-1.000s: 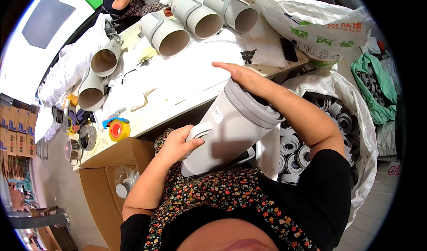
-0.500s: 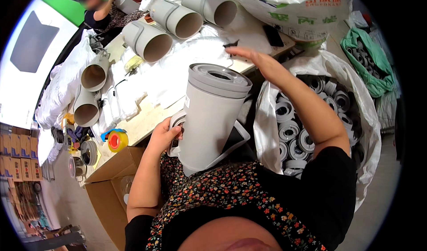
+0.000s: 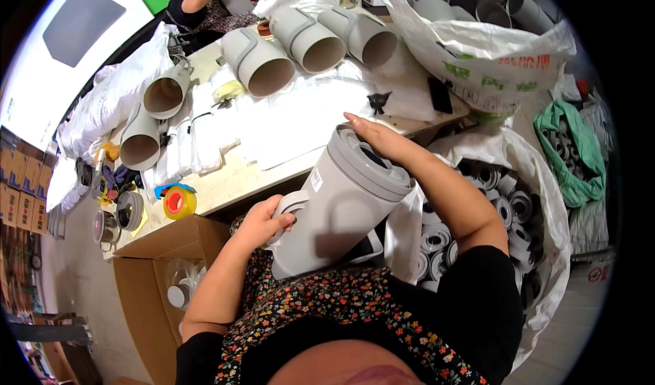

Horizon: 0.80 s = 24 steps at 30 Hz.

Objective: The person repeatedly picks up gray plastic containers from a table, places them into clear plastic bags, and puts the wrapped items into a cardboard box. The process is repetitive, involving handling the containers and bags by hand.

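Note:
A large grey plastic jug (image 3: 327,214) with a round ringed lid (image 3: 372,163) is tilted in front of my lap, its top leaning to the right. My left hand (image 3: 266,222) is closed around the jug's side handle. At the lid's far edge, my right hand (image 3: 375,138) lies with fingers stretched out flat and seems to touch the rim. A small white label (image 3: 316,179) shows on the jug's wall. The jug's lower end rests near the flowered apron (image 3: 327,296), beside a grey frame-like edge (image 3: 372,248).
Three grey open-ended jug bodies (image 3: 258,63) lie across the table (image 3: 239,190), two more at left. A tape roll (image 3: 179,202) sits by the cardboard box (image 3: 147,303). White sacks hold lids (image 3: 437,238) and grey bodies (image 3: 491,13). Another person (image 3: 198,6) works beyond.
My right hand has come down from above the table onto the lid. The jug has tipped further right, with my left hand still on its handle. The view has shifted.

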Each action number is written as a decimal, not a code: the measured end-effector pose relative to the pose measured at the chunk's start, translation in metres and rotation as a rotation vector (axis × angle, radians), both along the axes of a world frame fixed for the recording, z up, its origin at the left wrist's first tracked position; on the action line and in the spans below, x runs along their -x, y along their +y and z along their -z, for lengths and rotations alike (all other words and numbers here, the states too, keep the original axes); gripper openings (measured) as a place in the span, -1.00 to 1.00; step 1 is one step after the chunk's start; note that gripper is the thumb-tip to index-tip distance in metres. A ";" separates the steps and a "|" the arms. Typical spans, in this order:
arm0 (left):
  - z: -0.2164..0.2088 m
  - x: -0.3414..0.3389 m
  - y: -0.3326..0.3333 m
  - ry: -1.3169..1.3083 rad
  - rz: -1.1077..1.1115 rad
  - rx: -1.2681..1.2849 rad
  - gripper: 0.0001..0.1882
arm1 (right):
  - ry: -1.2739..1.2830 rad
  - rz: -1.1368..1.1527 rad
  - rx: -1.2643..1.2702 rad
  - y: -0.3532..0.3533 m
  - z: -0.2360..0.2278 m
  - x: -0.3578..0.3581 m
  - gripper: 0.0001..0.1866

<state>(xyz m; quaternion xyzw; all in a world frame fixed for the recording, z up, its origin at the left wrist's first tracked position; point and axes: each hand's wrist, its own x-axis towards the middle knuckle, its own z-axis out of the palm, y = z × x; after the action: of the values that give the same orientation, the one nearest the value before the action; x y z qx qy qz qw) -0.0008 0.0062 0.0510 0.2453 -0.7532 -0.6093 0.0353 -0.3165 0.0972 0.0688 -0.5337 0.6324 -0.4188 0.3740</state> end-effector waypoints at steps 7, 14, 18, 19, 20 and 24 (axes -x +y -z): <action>0.016 -0.010 -0.021 0.189 -0.169 -0.301 -0.82 | 0.259 -0.303 0.293 0.037 -0.050 -0.019 -0.49; -0.029 0.007 0.085 0.013 0.229 0.193 -0.58 | 0.508 0.005 0.229 0.003 -0.071 -0.060 -0.52; -0.019 -0.019 0.043 0.225 0.123 0.238 -0.79 | 0.044 -0.042 0.492 0.027 -0.020 -0.019 -0.38; -0.011 -0.025 0.025 0.257 -0.151 0.299 -0.79 | -0.053 0.038 0.558 0.036 0.002 -0.004 -0.33; -0.003 -0.031 0.007 0.278 -0.439 0.345 -0.74 | -0.143 0.054 0.514 0.044 0.006 -0.003 -0.30; 0.100 -0.046 -0.041 0.231 -0.695 -0.206 -0.34 | -0.124 -0.086 0.638 0.042 0.002 -0.019 -0.40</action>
<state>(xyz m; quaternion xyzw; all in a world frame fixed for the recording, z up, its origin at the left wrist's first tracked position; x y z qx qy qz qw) 0.0448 -0.0352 -0.0488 0.4182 -0.5510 -0.6570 0.2997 -0.2975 0.1396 0.0664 -0.6239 0.4222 -0.6111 0.2431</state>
